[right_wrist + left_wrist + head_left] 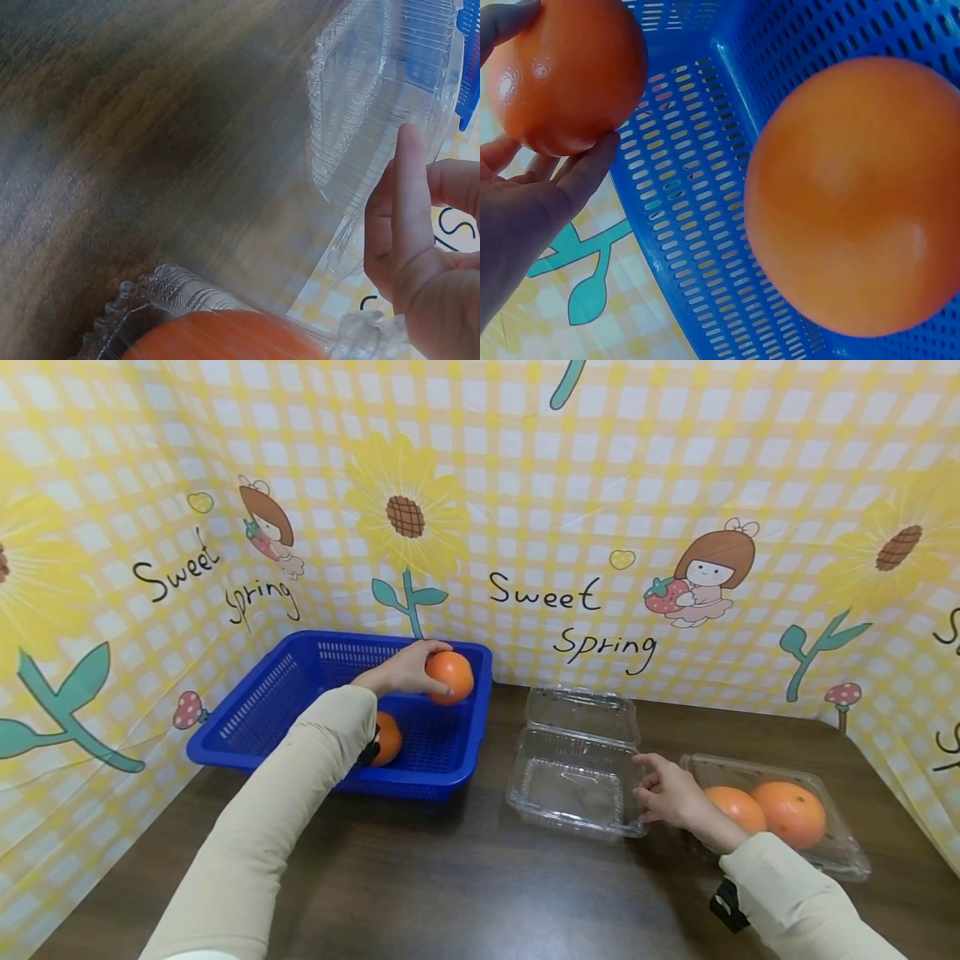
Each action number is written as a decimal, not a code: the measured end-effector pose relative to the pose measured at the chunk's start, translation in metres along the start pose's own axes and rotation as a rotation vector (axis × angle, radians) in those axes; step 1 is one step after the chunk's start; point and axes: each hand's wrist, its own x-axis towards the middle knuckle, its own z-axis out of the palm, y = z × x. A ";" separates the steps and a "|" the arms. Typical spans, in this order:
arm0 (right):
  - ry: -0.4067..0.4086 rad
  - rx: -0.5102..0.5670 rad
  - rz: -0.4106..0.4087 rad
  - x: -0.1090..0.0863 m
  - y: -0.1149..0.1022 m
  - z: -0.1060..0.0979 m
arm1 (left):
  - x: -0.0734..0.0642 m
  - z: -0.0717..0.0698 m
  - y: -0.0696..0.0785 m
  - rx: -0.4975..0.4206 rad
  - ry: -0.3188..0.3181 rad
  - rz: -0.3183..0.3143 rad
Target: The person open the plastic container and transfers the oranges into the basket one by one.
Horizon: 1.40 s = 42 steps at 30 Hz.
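Observation:
My left hand grips an orange over the back right part of a blue plastic basket. In the left wrist view, the fingers lie along that orange's underside, with the thumb on its upper edge. A second orange sits in the basket under my left wrist, looming large as a near orange in that wrist's view. My right hand touches the right side of a clear plastic container, index fingertip at its rim. The container's lid is folded back, and no fruit is inside.
Right of my right hand, another clear container holds two oranges, partly behind my wrist. A yellow checked cloth rises behind the brown table and along both sides. The basket stands at the left, near the cloth.

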 end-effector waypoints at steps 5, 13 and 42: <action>0.008 0.002 0.001 0.000 0.001 0.000 | -0.001 -0.001 -0.002 0.006 -0.023 -0.027; 0.005 0.013 0.009 -0.001 0.000 0.000 | -0.003 -0.001 -0.009 0.025 -0.057 -0.059; 0.006 0.016 -0.015 -0.001 0.001 0.000 | -0.005 0.005 -0.013 0.010 -0.178 -0.114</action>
